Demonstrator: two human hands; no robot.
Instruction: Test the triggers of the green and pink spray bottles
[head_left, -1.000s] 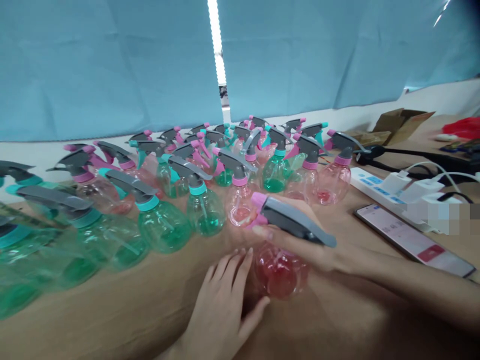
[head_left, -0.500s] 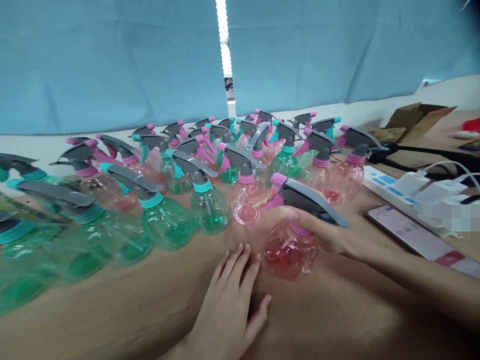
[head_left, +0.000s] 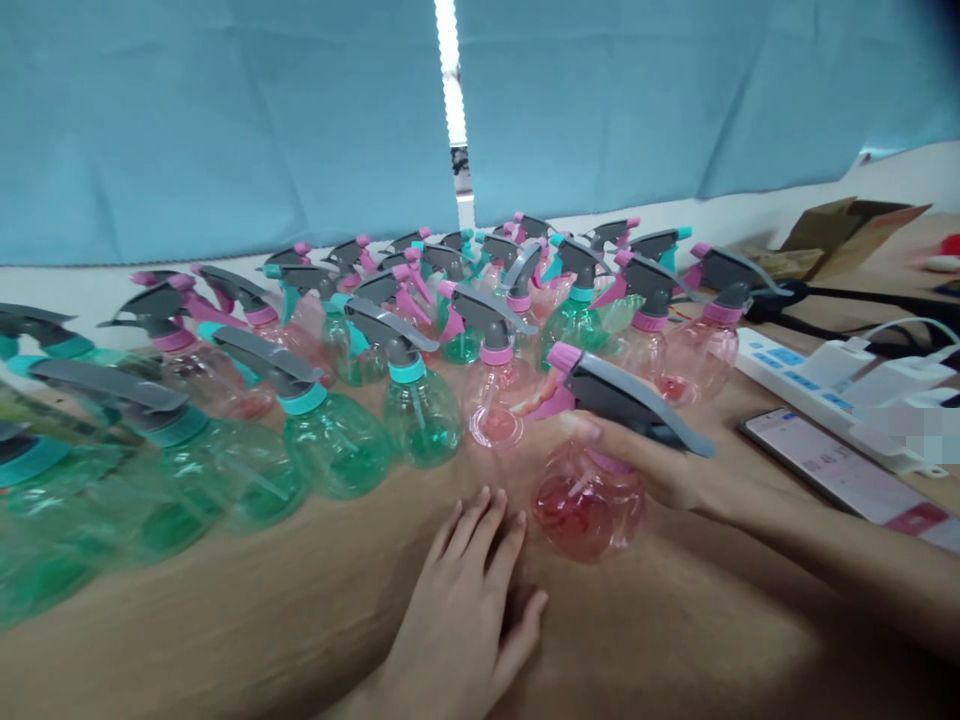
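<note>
My right hand (head_left: 645,455) grips a pink spray bottle (head_left: 585,505) at its neck, just under the grey and pink spray head, with the thumb in front. The bottle stands upright on the wooden table (head_left: 247,630); some of the fingers are hidden behind the spray head. My left hand (head_left: 465,600) rests palm down on the tabletop, fingers stretched out, just left of that bottle and holding nothing. Right behind stands another pink spray bottle (head_left: 496,395), and to its left a green spray bottle (head_left: 421,420).
Several more green spray bottles (head_left: 337,450) and pink ones crowd the left and back. On the right lie a phone (head_left: 840,465) and a white power strip (head_left: 795,385) with plugs and cables. A cardboard box (head_left: 847,235) sits behind them, and a blue cloth (head_left: 300,120) hangs at the back.
The view has shifted very slightly, so things on the right sit a little further right. Both hands and the held bottle keep their places on the table.
</note>
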